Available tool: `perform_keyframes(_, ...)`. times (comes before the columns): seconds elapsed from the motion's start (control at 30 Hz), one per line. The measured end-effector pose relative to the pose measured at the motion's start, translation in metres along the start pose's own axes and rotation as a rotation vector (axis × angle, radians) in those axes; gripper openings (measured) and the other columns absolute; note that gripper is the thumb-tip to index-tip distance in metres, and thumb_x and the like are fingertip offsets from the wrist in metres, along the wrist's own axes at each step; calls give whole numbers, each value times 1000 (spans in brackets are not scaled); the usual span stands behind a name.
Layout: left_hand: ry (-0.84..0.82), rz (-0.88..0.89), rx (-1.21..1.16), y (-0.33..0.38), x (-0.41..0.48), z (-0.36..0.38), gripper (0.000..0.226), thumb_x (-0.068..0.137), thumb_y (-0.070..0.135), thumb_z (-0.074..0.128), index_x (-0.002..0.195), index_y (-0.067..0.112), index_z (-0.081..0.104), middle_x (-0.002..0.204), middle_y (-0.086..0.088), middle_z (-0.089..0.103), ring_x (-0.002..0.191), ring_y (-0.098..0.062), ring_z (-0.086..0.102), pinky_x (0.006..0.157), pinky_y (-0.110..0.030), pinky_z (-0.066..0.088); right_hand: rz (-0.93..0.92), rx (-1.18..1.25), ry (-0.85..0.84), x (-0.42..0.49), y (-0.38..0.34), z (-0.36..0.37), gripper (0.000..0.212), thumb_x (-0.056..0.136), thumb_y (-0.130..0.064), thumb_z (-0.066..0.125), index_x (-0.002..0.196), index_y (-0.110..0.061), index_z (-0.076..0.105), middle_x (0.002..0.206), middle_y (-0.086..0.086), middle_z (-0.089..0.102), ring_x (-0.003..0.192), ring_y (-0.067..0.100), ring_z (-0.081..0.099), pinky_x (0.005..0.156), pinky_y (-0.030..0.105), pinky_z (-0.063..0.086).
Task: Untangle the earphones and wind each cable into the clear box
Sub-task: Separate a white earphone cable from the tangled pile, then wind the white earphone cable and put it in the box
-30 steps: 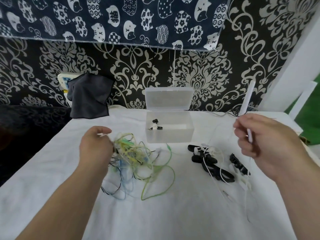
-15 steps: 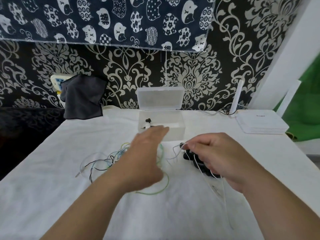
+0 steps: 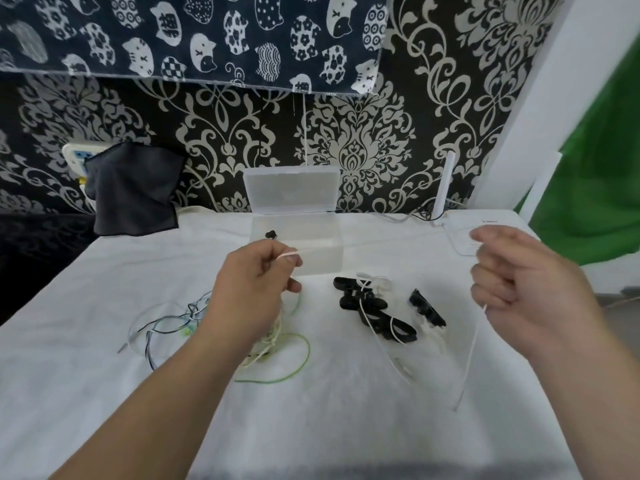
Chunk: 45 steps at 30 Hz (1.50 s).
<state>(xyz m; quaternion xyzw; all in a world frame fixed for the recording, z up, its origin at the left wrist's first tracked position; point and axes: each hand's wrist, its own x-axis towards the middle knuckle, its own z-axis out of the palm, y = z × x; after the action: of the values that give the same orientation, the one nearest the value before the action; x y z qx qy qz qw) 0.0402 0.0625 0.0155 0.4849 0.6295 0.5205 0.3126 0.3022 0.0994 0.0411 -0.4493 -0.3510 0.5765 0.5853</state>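
Left grip (image 3: 252, 289) and right grip (image 3: 526, 292) pinch one cable (image 3: 471, 351), running crosswise between them; box (image 3: 322, 261) sits just beyond the left.

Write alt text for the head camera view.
The left hand and right hand each hold a thin white cable above a white-covered table, one end trailing below the right hand. An open clear box stands behind; tangled coloured cables lie left, black pieces right.

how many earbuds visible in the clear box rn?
1: a black earbud at the back left of the clear box. The left hand, pinching a white cable, covers the box's front left, so more may be hidden.
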Motion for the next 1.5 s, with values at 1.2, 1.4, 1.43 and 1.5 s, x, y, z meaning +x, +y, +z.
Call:
perform_keyframes(1.2, -849, 91, 939, -30, -17, 9, 26, 84, 51, 66, 104, 34, 68, 111, 17, 55, 109, -8, 51, 98, -27, 38, 122, -1191, 161, 33, 69, -21, 24, 71, -15, 72, 63, -16, 50, 58, -1, 49, 56, 23, 45, 54, 28, 30)
perform_keyframes(1.4, -652, 156, 823, -30, -12, 11, 19, 92, 45, 61, 95, 30, 70, 96, 15, 60, 88, -1, 56, 75, -14, 43, 238, -1152, 141, 29, 74, -15, 48, 73, -13, 72, 48, -18, 31, 37, -6, 29, 35, 15, 28, 46, 22, 20)
perform_keyframes(1.43, -625, 162, 801, -30, -11, 10, 15, 92, 43, 61, 93, 30, 69, 93, 16, 61, 84, 0, 57, 70, -10, 41, 228, -1110, 156, 29, 72, -15, 47, 74, -12, 71, 47, -17, 33, 37, -5, 31, 34, 15, 29, 45, 21, 21)
perform_keyframes(1.5, -571, 168, 740, -30, -8, 10, 9, 91, 39, 63, 90, 31, 69, 87, 17, 63, 79, 0, 59, 67, -11, 42, 135, -1090, 174, 30, 68, -16, 38, 74, -13, 72, 47, -12, 45, 42, 1, 44, 40, 21, 39, 47, 25, 28)
